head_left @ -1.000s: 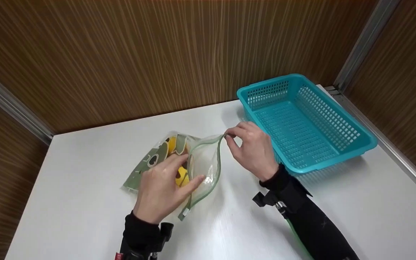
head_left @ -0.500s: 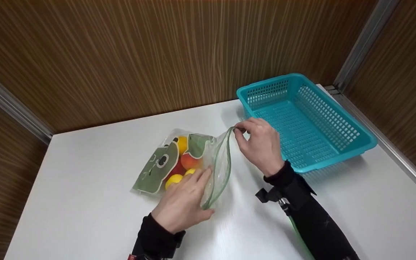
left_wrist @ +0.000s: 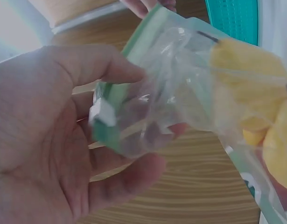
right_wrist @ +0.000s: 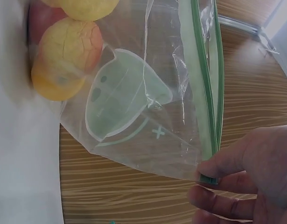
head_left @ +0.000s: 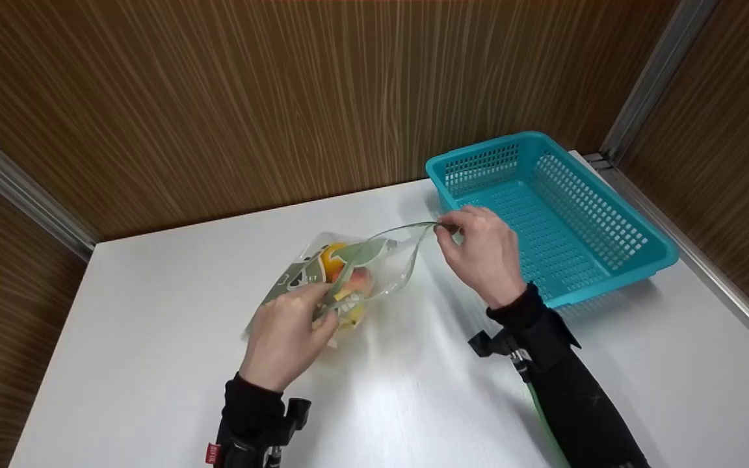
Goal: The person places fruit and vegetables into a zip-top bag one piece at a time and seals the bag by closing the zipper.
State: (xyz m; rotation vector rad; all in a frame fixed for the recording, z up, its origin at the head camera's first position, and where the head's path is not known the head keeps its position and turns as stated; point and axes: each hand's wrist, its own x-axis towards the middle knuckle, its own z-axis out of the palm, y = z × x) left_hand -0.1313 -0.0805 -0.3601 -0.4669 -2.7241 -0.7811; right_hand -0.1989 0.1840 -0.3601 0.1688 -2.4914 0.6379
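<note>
A clear zip bag [head_left: 365, 252] with a green animal print stands partly raised off the white table, its green-edged mouth stretched between both hands. My left hand [head_left: 287, 338] pinches the near end of the mouth. There the left wrist view shows a white slider [left_wrist: 103, 112] between thumb and fingers. With thumb and forefinger, my right hand [head_left: 482, 253] grips the far corner, seen close in the right wrist view at the end of the green zip strip [right_wrist: 206, 93]. Inside lie several fruits: a reddish-orange one [head_left: 357, 281], an orange-yellow one [head_left: 332, 260] and yellow ones [left_wrist: 248, 74] with dark stems.
A turquoise perforated basket [head_left: 547, 227] stands at the right back of the white table [head_left: 153, 325], just beyond my right hand. Wood-grain panels [head_left: 348, 97] close off the back and both sides. A green cable [head_left: 543, 419] runs along the right forearm.
My left hand first shifts right along the bag, then back left with the near end of the mouth in its fingers. My right hand draws its corner steadily to the right.
</note>
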